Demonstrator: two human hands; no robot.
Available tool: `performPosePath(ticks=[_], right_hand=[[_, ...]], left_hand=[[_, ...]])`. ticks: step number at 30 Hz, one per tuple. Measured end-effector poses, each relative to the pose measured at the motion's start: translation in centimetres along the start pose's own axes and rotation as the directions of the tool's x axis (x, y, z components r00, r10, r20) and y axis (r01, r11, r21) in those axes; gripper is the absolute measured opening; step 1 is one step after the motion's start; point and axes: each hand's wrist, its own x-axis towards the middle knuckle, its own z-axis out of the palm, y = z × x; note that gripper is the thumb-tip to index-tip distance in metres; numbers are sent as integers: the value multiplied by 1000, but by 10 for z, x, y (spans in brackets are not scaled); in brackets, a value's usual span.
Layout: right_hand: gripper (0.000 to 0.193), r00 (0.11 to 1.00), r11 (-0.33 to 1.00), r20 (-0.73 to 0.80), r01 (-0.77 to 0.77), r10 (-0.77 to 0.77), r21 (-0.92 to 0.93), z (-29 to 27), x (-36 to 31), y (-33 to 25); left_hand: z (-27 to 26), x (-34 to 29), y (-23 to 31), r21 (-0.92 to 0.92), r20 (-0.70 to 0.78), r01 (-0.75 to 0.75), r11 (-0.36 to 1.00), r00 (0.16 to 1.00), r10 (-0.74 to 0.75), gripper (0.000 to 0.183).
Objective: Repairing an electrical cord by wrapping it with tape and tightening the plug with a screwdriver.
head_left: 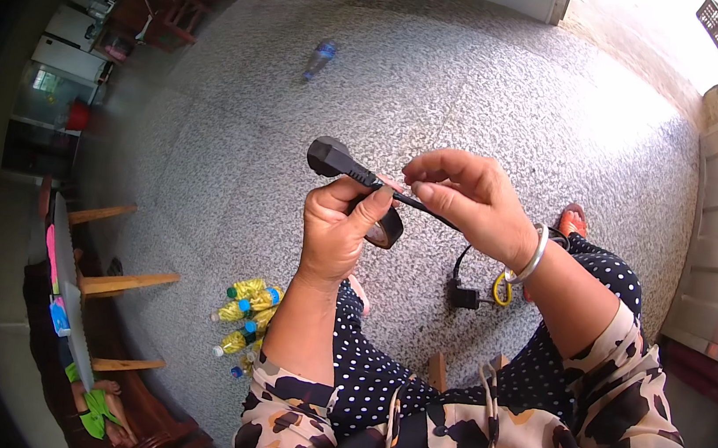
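My left hand (337, 226) is closed on a black power cord, just behind its chunky black plug (328, 157). A roll of black tape (389, 231) hangs at the same hand, below the thumb. From the thumb the black cord (431, 213) runs right and passes under my right hand (477, 202). That hand hovers close to the cord, its fingers curved and parted from the thumb, with nothing visible between them. A silver bangle (534, 255) circles the right wrist.
On the speckled floor lie a black adapter (464, 295), yellow-handled scissors (502, 288) and several bottles with yellow contents (244, 313). A blue-tinted bottle (320, 59) lies farther off. At left stands a wooden-legged table (78, 298); a person in green (98, 411) is beside it.
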Motion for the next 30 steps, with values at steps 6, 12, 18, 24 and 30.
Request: performPosePath(ticks=[6, 12, 18, 24, 30], right_hand=[[29, 989, 988, 143, -62, 42, 139, 0, 10, -3], [17, 990, 955, 87, -132, 113, 266, 2, 10, 1], [15, 959, 752, 128, -278, 253, 598, -1, 8, 7], [11, 963, 811, 136, -270, 234, 519, -6, 14, 9], [11, 938, 819, 157, -347, 310, 457, -3, 18, 15]], left_hand=[[9, -1, -6, -2, 105, -50, 999, 993, 50, 11], [10, 0, -4, 201, 124, -52, 978, 992, 27, 11], [17, -2, 0, 137, 150, -9, 991, 989, -12, 15], [17, 1, 3, 106, 76, 171, 979, 981, -180, 14], [8, -3, 4, 86, 117, 230, 969, 964, -239, 14]])
